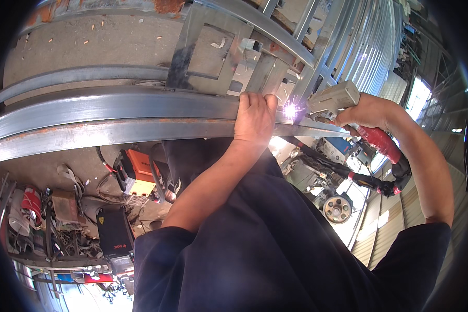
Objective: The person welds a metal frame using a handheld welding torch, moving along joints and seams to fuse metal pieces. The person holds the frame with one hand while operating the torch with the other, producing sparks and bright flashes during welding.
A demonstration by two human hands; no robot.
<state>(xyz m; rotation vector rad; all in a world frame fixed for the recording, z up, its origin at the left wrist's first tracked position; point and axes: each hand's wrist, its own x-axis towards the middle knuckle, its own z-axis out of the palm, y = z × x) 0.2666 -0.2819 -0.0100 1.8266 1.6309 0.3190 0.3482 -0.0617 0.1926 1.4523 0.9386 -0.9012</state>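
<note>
My left hand (255, 117) is closed over the top edge of a long shiny steel beam (114, 112), fingers pressed together. In my right hand (372, 112) is a welding torch (325, 119), its red-wrapped cable (382, 143) trailing down below the wrist. A boxy beige piece (335, 98) sits at the front of that hand; how it joins the torch cannot be seen. Just right of my left hand, a bright welding arc (291, 111) throws sparks at the beam, and its glare hides the joint. Behind the beam lies a flat steel frame (184, 65) with a rectangular opening.
Many long steel bars (356, 47) lie side by side at the far right. An orange and black machine (135, 169) stands on the floor below the beam, left of my legs. A black case (114, 231) and assorted tools lie lower left. A spoked wheel (338, 209) is at lower right.
</note>
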